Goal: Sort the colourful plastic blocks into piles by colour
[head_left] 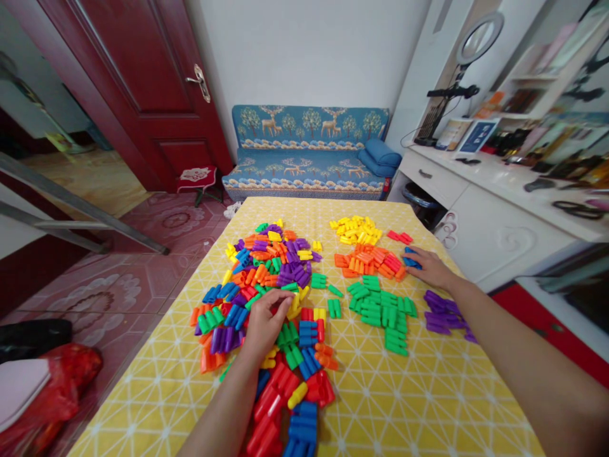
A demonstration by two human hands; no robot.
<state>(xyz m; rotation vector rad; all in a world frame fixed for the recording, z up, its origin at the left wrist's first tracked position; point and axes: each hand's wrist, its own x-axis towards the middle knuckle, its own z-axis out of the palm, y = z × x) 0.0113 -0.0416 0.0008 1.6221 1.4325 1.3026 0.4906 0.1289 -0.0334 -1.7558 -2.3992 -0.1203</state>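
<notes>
Many plastic pieces lie on a yellow patterned tablecloth. My left hand (269,320) is over the mixed-colour heap (266,254), thumb and forefinger curled together at a green piece (289,287), beside some yellow ones. At the right, my right hand (431,268) has its fingers on blue pieces (412,258), next to the orange pile (364,260). Beyond that is a yellow pile (356,230), with two red pieces (399,237) to its right. A green pile (383,308) lies nearer, and purple pieces (442,313) sit below my right forearm.
The yellow table (380,406) spans the middle. Behind it stands a blue sofa (309,165). A white cabinet (504,235) is on the right, a small red stool (197,178) at the back left, and a red bag (71,381) at the lower left.
</notes>
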